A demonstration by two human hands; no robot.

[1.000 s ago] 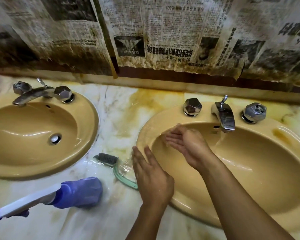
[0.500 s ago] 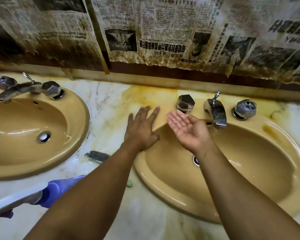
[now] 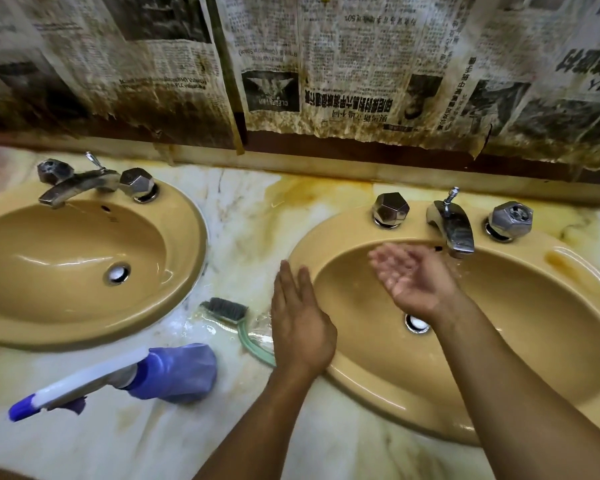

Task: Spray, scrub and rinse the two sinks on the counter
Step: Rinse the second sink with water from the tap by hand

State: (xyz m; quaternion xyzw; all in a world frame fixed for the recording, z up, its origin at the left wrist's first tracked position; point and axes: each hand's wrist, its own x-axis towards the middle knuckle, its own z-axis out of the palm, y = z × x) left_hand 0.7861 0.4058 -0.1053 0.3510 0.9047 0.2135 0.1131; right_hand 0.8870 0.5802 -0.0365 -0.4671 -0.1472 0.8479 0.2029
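1. The left hand (image 3: 302, 327) is flat at the left edge of the right sink (image 3: 499, 341), fingers straight and close together
2. The right hand (image 3: 409, 275) is palm up over that sink, near the tap (image 3: 452, 230), fingers a little bent, holding nothing
3. The brush (image 3: 227, 308) lies on the counter (image 3: 257, 220) between it and the left sink (image 3: 66, 265), with the blue spray bottle (image 3: 174, 372) close by

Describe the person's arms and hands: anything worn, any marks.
Both are bare. The left hand and right hand carry no gloves, rings or watch. The left forearm and right forearm show no sleeve up to the picture's edge. The right hand glistens with water.
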